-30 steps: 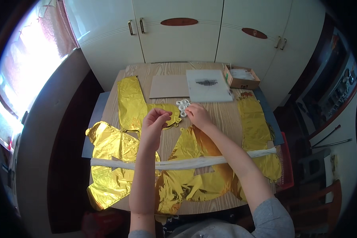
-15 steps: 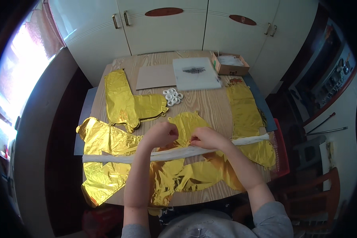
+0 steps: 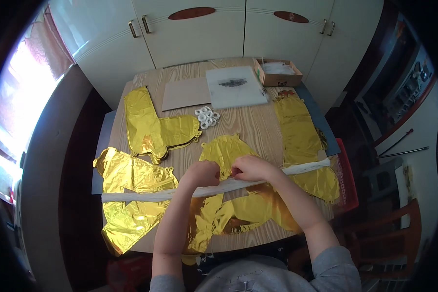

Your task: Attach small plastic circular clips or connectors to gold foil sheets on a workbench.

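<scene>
A long bundle of white strands [image 3: 304, 167] lies from left to right across the table, on top of flat gold foil balloons. My left hand [image 3: 204, 173] is closed just above the bundle's middle, fingers curled inward. Facing it, my right hand [image 3: 254, 169] is pinched shut at the bundle's upper edge. Whatever is between the fingertips is hidden or too fine to make out. Beneath both hands lies a gold foil balloon [image 3: 224, 150]. Another, creased balloon [image 3: 136, 170] lies under the bundle's left end, and more gold foil [image 3: 299, 131] is at the right.
Farther back are a stack of gold foil balloons [image 3: 146, 121], several small white rings [image 3: 207, 118], a brown board [image 3: 184, 94] and a whitish sheet [image 3: 238, 92] with dark thin pieces. A cardboard box [image 3: 280, 78] stands at the back right. A red basket [image 3: 346, 170] is beside the table.
My left hand has moved down, closer to the white bundle, and stays closed. The right hand remains pinched in nearly the same place. The view has shifted slightly.
</scene>
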Available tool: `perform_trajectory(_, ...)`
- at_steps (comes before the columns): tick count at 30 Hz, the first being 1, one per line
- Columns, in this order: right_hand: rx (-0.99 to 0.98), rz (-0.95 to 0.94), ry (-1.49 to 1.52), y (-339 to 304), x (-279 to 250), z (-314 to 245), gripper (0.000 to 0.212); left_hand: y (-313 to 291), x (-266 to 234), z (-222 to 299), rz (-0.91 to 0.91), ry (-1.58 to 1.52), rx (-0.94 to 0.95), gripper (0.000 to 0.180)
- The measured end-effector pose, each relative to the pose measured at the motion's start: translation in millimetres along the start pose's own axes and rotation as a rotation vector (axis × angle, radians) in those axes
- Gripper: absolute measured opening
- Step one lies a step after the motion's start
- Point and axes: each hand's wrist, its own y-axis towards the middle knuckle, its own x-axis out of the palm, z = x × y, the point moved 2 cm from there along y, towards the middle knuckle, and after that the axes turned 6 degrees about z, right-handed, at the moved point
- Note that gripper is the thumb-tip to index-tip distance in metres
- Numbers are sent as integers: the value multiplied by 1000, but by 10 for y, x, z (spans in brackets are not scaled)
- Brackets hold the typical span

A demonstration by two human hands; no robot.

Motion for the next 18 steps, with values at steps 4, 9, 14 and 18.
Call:
perform_trajectory(4,2,12,13,9,3,-26,16,-10,2,-34,18,-13,22,21)
perform_trajectory(9,-97,158,67,55,63,-180,15,-19,-54,-44,-3,-60,8,21)
perform_trajectory(14,-125,183,72,74,134,-236,14,-17,-56,-88,16,-78,19,20)
perform_trajectory(18,-151,163,128,80,147,-230,14,-30,-56,-122,32,-135,22,19)
